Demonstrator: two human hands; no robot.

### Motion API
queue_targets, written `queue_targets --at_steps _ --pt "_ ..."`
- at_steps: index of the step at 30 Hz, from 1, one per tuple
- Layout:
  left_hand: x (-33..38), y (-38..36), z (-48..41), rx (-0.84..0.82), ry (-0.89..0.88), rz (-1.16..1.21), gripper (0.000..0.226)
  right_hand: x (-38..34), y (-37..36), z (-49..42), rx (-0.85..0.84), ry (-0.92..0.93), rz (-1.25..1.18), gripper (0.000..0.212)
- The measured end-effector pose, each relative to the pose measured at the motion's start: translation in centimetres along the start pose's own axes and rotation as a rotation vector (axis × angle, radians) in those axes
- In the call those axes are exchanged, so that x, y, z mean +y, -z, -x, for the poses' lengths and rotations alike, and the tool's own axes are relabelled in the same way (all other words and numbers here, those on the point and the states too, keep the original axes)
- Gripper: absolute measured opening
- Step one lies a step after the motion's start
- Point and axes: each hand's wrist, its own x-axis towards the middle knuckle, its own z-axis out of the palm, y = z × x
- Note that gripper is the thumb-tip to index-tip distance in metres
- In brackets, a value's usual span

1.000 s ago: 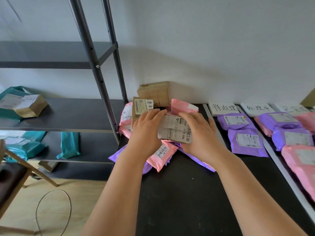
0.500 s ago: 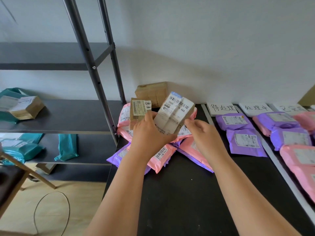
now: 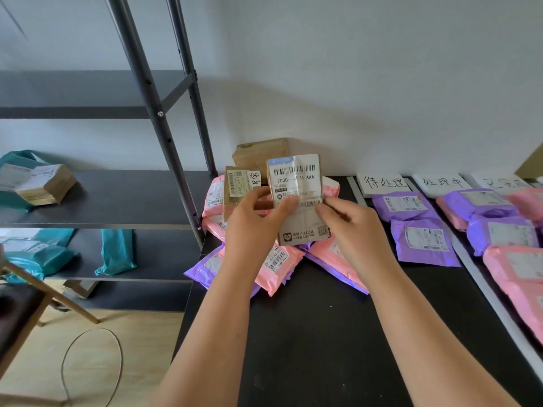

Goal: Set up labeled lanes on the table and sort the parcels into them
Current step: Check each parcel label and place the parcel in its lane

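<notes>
Kraft-paper parcel (image 3: 298, 198): upright above the unsorted pile (image 3: 273, 259) on the counter (image 3: 323, 333), label facing viewer. Left hand (image 3: 255, 215) and right hand (image 3: 349, 221) pinch its side edges. Likely light, slightly pliable; edge hold suits.

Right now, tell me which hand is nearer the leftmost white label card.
Right. The right hand grips the brown parcel by its right edge, just left of the label card. The left hand grips the parcel's left edge, farther away.
</notes>
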Motion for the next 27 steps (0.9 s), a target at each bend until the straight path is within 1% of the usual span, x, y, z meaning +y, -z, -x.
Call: queue_targets --at_steps 2,6,11,14,17,27 --pt "0.2 0.3 -0.1 0.016 0.017 0.023 0.042 -0.1 0.2 0.1 0.011 0.016 0.007 0.022" --pt "0.7 0.7 0.2 0.000 -0.001 0.035 0.020 -0.1 0.3 0.4 0.035 0.030 0.051 0.022" --pt "1.0 0.9 0.6 -0.025 -0.032 0.070 0.007 -0.7 0.3 0.6 0.077 0.063 0.128 0.020" --pt "1.2 1.0 0.8 -0.022 -0.035 0.118 0.007 -0.7 0.2 0.7 0.086 0.098 0.177 0.019" --pt "1.3 1.0 0.8 -0.006 -0.050 0.116 0.011 -0.8 0.1 0.8 0.099 0.116 0.187 0.021" --pt "1.3 1.5 0.7 0.010 -0.094 0.088 0.005 -0.8 -0.1 0.8 0.117 0.201 0.195 0.023"
